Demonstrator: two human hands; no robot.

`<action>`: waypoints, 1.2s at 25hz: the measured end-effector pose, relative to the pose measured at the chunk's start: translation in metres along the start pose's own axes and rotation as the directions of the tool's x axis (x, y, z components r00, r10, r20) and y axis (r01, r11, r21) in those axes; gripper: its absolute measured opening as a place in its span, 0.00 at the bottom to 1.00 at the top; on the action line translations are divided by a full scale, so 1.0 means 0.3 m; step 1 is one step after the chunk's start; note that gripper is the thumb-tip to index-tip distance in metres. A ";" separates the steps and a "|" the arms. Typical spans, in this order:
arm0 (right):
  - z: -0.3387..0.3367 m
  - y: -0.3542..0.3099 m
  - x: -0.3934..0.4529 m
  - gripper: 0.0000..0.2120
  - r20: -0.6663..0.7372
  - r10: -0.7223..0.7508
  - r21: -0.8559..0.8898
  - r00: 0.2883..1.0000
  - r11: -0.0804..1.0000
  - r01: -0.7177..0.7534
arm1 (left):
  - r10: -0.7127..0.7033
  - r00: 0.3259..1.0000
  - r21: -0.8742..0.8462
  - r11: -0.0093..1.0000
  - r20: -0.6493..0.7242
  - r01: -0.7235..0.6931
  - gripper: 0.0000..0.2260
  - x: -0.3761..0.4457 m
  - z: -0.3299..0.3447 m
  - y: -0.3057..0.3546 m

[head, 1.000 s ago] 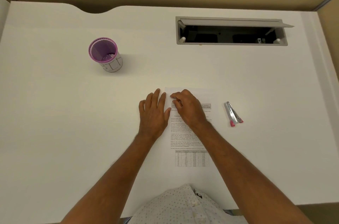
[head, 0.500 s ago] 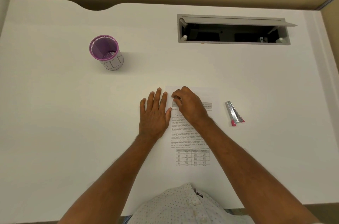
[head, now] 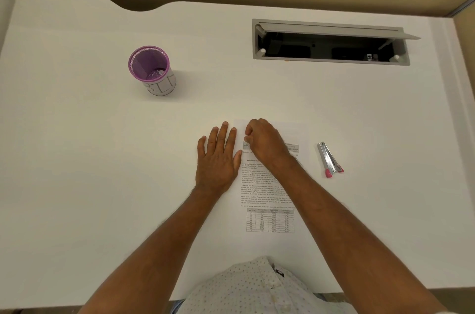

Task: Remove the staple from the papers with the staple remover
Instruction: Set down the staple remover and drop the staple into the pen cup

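since a moment ago the right hand [head: 264, 140] has crept a little toward the far left corner of the papers [head: 270, 195], its fingers now bunched tighter with fingertip and thumb pressed together at that corner, as if pinching something tiny there; whether it is the staple or the sheet itself i cannot tell, it is too small to see. the left hand [head: 218, 159] has not moved: it lies flat, fingers straight and slightly spread, palm down on the white table [head: 77, 159] just beside the papers' left edge, thumb touching that edge. the papers lie square in front of the person, a printed page with paragraphs of text, a grey header box near the top and a small table of figures toward the near end. the staple remover [head: 329, 160] has stayed put, lying on the table to the right of the papers, well apart from both hands, a slim silver metal piece with pink tips pointing toward the person. far left of the papers stands a purple mesh cup [head: 154, 71] with a white label.
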State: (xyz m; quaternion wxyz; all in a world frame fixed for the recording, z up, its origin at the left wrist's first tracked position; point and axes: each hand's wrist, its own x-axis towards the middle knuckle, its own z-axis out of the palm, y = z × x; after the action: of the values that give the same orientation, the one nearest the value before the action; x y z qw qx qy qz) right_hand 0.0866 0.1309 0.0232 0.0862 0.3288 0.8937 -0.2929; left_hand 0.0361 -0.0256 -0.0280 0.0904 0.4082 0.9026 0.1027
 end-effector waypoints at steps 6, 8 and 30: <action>-0.032 -0.006 -0.010 0.02 0.018 0.032 0.134 0.999 0.990 -0.034 | -0.003 1.000 -0.012 1.000 0.015 0.003 0.27 0.003 -0.023 0.007; -0.060 -0.024 0.000 0.03 0.047 0.124 0.326 0.991 0.936 -0.133 | 0.009 1.000 -0.038 0.999 0.018 -0.009 0.26 0.010 -0.044 0.004; -0.146 -0.761 0.489 0.12 0.052 -0.419 -0.180 0.907 0.889 0.421 | -0.715 0.667 -0.858 0.463 -0.212 0.224 0.46 0.478 -0.325 -0.397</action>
State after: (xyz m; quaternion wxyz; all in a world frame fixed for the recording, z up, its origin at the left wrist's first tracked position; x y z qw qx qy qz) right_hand -0.1703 0.0954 0.1144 0.0565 0.1167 0.9666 -0.2211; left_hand -0.1667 -0.0051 0.0237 0.0193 -0.0019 0.8281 0.5602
